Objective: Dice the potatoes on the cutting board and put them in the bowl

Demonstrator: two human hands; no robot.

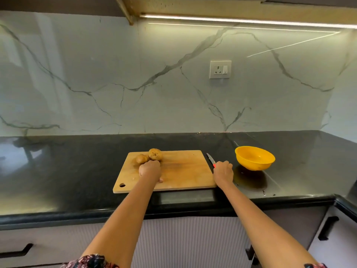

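Plainly, right hand (223,171) fingers grip the knife (211,160); left hand (149,169) fingers' state can't be told.

A glossy black countertop (77,167) meets a veined marble backsplash (116,74) bearing a white socket (220,69).

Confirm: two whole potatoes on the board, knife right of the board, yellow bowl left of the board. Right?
Not quite. The yellow bowl sits right of the cutting board, beyond the knife, as the head view shows. The rest holds: two whole potatoes on the board, knife at its right edge.
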